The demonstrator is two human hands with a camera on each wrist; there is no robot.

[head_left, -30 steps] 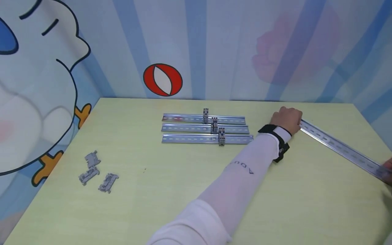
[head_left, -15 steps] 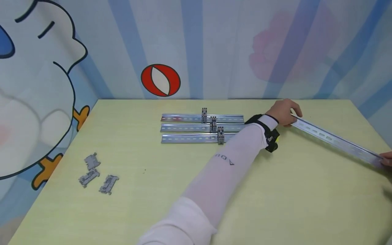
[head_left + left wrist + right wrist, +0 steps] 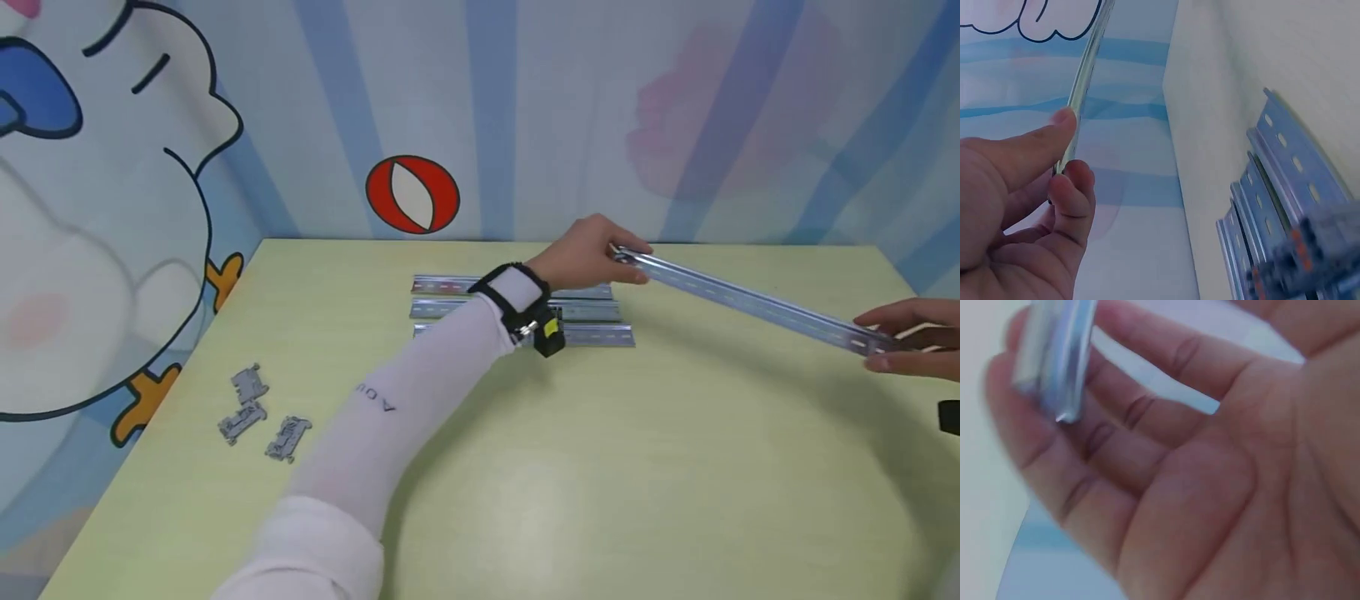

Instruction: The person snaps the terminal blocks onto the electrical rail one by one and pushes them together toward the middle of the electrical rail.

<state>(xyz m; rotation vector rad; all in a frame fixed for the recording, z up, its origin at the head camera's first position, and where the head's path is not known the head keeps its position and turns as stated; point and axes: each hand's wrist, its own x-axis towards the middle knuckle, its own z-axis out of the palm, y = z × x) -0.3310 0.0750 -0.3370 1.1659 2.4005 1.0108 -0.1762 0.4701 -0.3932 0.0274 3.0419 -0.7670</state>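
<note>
A slotted metal DIN rail (image 3: 750, 302) is held above the table, sloping down to the right. My left hand (image 3: 588, 254) pinches its far left end between thumb and fingers, as the left wrist view also shows with the rail (image 3: 1088, 75) rising from the fingertips. At the other end, my right hand (image 3: 918, 337) grips the rail with thumb and fingers; the right wrist view has the rail's end (image 3: 1063, 369) against the fingers. Below the left forearm lie three more DIN rails (image 3: 600, 335), partly hidden. Grey terminal blocks (image 3: 1310, 250) sit on them in the left wrist view.
Three loose grey terminal blocks (image 3: 288, 438) lie on the left of the pale yellow table (image 3: 637, 500). A printed backdrop (image 3: 562, 125) stands along the table's back edge and left side.
Both hands have lifted the DIN rail off the table and carried it leftward. The left forearm now covers much of the rails on the table, and more of the right hand has come into view.
</note>
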